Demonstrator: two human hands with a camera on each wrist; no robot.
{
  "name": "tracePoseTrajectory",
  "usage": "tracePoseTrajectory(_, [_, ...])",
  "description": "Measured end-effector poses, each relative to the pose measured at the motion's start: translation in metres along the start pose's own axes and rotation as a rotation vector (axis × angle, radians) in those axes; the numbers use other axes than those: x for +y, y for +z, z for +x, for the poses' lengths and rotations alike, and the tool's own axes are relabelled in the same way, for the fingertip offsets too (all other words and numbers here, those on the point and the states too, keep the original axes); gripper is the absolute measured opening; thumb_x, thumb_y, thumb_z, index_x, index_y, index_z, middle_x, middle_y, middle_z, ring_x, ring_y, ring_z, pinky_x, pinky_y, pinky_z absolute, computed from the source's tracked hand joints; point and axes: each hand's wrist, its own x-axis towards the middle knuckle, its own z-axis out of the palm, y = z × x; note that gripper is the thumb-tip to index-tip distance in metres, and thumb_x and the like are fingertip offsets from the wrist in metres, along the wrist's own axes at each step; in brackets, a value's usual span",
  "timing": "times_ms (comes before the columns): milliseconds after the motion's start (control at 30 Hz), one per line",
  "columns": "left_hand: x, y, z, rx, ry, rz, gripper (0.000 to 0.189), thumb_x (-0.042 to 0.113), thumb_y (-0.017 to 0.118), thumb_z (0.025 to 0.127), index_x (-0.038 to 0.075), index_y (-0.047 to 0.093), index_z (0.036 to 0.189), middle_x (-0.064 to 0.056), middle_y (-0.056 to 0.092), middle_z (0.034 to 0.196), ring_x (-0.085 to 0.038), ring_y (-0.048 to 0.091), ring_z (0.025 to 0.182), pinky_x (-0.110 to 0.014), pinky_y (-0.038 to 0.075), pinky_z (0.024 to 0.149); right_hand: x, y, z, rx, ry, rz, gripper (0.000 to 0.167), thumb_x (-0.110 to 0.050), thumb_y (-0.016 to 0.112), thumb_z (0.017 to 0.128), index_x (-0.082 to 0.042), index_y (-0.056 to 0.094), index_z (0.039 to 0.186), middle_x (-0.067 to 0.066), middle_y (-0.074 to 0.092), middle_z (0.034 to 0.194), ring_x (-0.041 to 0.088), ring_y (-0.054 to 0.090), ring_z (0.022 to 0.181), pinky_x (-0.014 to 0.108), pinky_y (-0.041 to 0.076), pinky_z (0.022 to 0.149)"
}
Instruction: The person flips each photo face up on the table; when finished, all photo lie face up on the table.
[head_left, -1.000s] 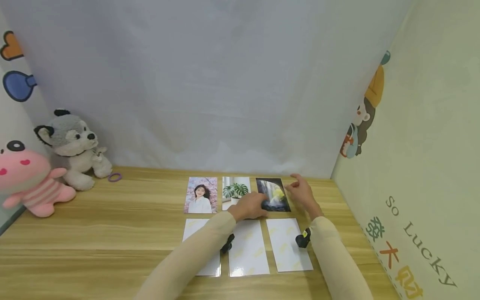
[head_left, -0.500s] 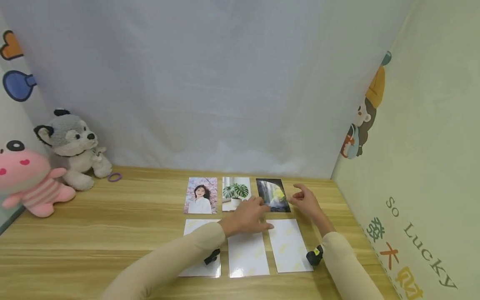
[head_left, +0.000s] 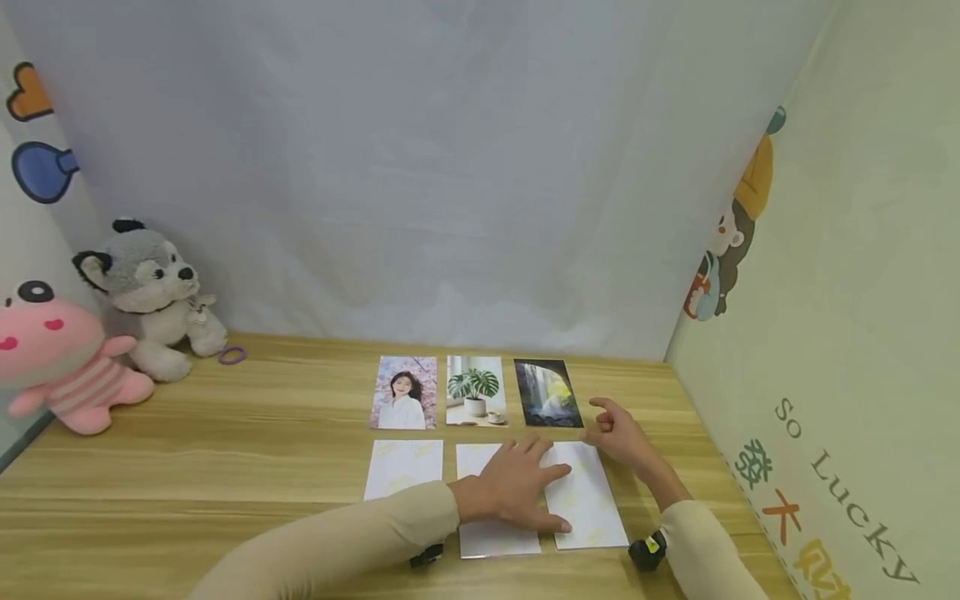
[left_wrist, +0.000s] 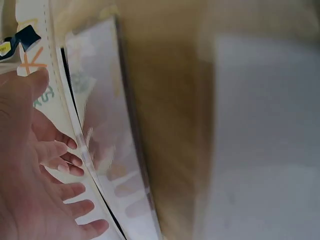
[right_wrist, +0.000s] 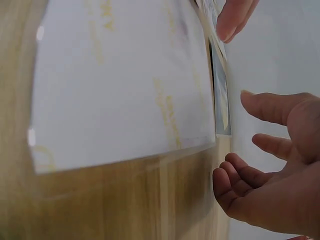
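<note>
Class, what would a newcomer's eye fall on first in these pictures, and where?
Probably the colorful row toward the back of the table: a portrait picture, a potted-plant picture and a dark waterfall picture. Next, perhaps, the left hand, spread over the middle white sheet and right white sheet, with the right hand nearby. At the far left sit a pink plush toy and a gray-and-white plush dog.

Soft light, faint shadows, left wrist view partly blurred
</note>
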Motion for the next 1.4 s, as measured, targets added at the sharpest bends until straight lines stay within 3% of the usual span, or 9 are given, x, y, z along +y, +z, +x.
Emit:
tracePoseTrajectory(133, [0.009,0.004,-0.002,-0.020,-0.031,-0.010,0.080,0.080,0.055,0.081,0.034,0.050,0.147,-0.010,0.040,0.156,-0.030,0.036,0.145,-0.053,0.037,0.112,0.004,0.001,-0.008,-0.012,-0.002,-0.038,0.066,-0.010,0.072,0.089,0.003,0.041,0.146,0.029,0.054,0.128,0.039,0.053,0.113,0.048,0.050,0.093])
tracePoseTrajectory(233, [0.014,0.005,-0.003,-0.037,-0.052,-0.012,0.081,0.080,0.056,0.080,0.036,0.048,0.147,-0.009,0.039,0.157,-0.030,0.034,0.147,-0.053,0.036,0.113,0.008,0.002,-0.012,0.002,-0.016,-0.046,0.064,-0.009,0.072,0.089,0.004,0.043,0.145,0.032,0.054,0.133,0.047,0.052,0.124,0.057,0.046,0.102])
tracePoseTrajectory(533, [0.020,0.001,-0.007,-0.091,-0.063,0.008,0.078,0.078,0.057,0.080,0.038,0.048,0.147,-0.008,0.041,0.155,-0.028,0.038,0.145,-0.050,0.037,0.112,0.013,0.004,-0.020,0.023,-0.064,-0.039,0.059,-0.004,0.072,0.087,0.008,0.048,0.139,0.030,0.060,0.129,0.047,0.055,0.123,0.056,0.045,0.104])
tracePoseTrajectory(833, [0.021,0.000,-0.005,-0.116,-0.058,0.013,0.078,0.079,0.057,0.080,0.038,0.048,0.146,-0.007,0.041,0.155,-0.029,0.038,0.144,-0.050,0.038,0.111,0.013,0.006,-0.023,0.046,-0.054,-0.050,0.056,-0.003,0.072,0.087,0.007,0.051,0.138,0.027,0.064,0.124,0.043,0.057,0.119,0.055,0.045,0.103])
tracePoseTrajectory(967, [0.021,0.000,-0.004,-0.123,-0.058,0.022,0.079,0.080,0.057,0.080,0.038,0.049,0.146,-0.007,0.041,0.155,-0.028,0.038,0.144,-0.050,0.038,0.110,0.011,0.004,-0.023,0.034,-0.057,-0.030,0.054,-0.004,0.071,0.089,0.008,0.050,0.138,0.029,0.064,0.122,0.042,0.059,0.116,0.053,0.048,0.100])
tracePoseTrajectory(1100, [0.022,0.000,-0.004,-0.129,-0.060,0.034,0.079,0.080,0.056,0.080,0.038,0.048,0.146,-0.006,0.041,0.155,-0.028,0.038,0.144,-0.050,0.038,0.110,0.010,0.003,-0.022,0.020,-0.027,0.082,0.052,-0.007,0.067,0.093,0.008,0.047,0.140,0.031,0.061,0.125,0.038,0.062,0.113,0.044,0.054,0.093])
tracePoseTrajectory(1267, [0.023,-0.001,-0.004,-0.125,-0.060,0.055,0.079,0.080,0.056,0.080,0.038,0.048,0.146,-0.006,0.041,0.154,-0.028,0.039,0.144,-0.049,0.039,0.109,0.009,-0.001,-0.022,0.007,0.013,0.204,0.056,-0.006,0.064,0.095,0.009,0.041,0.143,0.032,0.056,0.128,0.023,0.064,0.102,0.031,0.055,0.077])
tracePoseTrajectory(1400, [0.024,-0.002,-0.005,-0.128,-0.058,0.060,0.079,0.080,0.056,0.080,0.038,0.048,0.147,-0.006,0.041,0.155,-0.027,0.039,0.144,-0.049,0.040,0.109,0.009,-0.004,-0.023,-0.043,0.023,0.207,0.058,-0.001,0.063,0.094,0.008,0.039,0.145,0.025,0.064,0.108,0.015,0.062,0.085,0.031,0.053,0.070])
